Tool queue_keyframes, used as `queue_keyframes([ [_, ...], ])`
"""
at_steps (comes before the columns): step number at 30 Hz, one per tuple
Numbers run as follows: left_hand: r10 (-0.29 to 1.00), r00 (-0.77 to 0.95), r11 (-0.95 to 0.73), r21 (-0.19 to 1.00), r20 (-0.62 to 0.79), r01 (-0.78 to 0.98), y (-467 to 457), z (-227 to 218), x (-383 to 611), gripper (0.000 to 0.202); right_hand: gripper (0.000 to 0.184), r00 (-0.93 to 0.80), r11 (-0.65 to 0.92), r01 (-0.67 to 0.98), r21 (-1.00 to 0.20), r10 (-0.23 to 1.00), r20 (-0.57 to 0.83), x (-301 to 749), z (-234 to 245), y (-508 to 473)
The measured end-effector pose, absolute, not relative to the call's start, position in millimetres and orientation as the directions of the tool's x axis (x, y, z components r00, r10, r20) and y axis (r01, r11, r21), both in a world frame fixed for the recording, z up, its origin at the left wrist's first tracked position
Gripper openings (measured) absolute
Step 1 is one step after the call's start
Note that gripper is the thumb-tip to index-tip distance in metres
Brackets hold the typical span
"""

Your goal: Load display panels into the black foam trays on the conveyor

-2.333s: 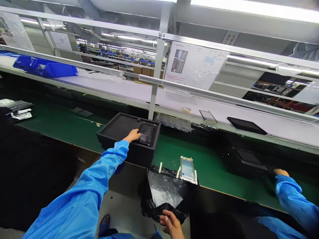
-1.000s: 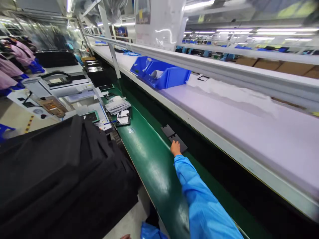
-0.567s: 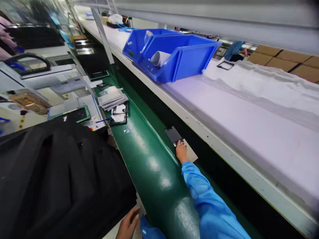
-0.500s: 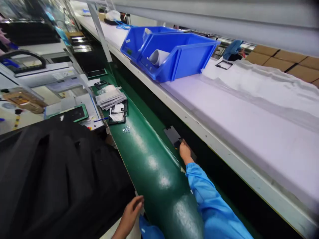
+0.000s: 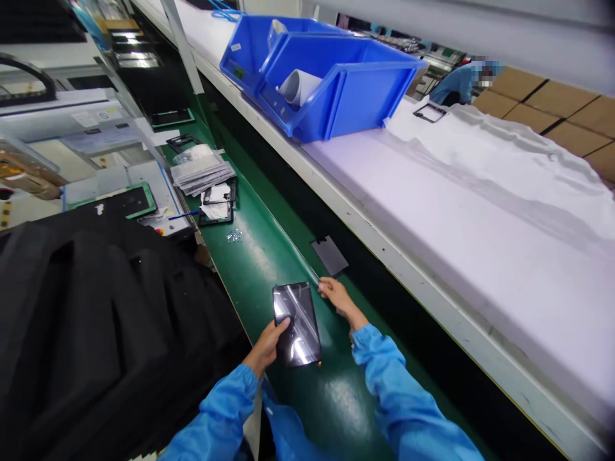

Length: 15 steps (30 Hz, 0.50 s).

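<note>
A glossy black tablet-sized glass panel, covered in reflective film, lies on the green conveyor belt. My left hand grips its lower left edge. My right hand sits just beyond the panel's upper right corner, fingers loosely apart and holding nothing that I can see. A flat dark grey sheet lies a little above that hand, at the belt's far edge. Blue sleeves cover both my arms.
A tall stack of black foam fills the left side. Loose papers and a small glinting scatter sit on the belt. Beyond it, a white padded bench holds a blue bin with a paper roll. A co-worker stands far right.
The glossy panel now lies on the belt, gripped by my left hand, which has moved up from the lower edge. My right hand has drawn back toward me, and the view has tilted.
</note>
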<state>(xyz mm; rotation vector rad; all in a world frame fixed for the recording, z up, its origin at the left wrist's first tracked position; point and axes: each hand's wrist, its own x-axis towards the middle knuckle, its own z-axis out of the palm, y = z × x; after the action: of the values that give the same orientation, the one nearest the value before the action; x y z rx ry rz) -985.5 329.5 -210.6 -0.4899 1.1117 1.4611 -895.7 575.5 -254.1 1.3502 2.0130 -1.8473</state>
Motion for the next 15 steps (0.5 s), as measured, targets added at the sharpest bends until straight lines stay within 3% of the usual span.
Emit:
queue_keyframes([
  [2,0.496,-0.248,0.122,0.35,-0.832,-0.929,311.4,-208.7,-988.2,0.048,0.057,-0.524,0.236,0.829,-0.507,0.642,-0.559,-924.2,-265.8,603.9],
  [4,0.473,-0.26,0.107,0.348,-0.841,-0.931,297.1,-204.6,-991.7,0.044,0.068,-0.47,0.389,0.882,-0.265,0.691,-0.55,-949.7,-278.6,628.4],
  [5,0.45,-0.272,0.098,0.35,-0.85,-0.932,292.1,-201.8,-993.3,0.042,0.071,-0.451,0.408,0.888,-0.209,0.694,-0.561,-960.6,-285.4,636.2],
  [12,0.342,-0.352,0.002,0.376,-0.871,-0.927,278.3,-186.2,-1001.3,0.033,0.067,-0.355,0.464,0.883,0.067,0.755,-0.551,-988.0,-309.9,636.0],
  [15,0.344,-0.365,0.001,0.39,-0.865,-0.921,271.1,-184.9,-1001.0,0.031,0.06,-0.419,0.466,0.885,-0.014,0.783,-0.459,-972.9,-294.9,650.7],
])
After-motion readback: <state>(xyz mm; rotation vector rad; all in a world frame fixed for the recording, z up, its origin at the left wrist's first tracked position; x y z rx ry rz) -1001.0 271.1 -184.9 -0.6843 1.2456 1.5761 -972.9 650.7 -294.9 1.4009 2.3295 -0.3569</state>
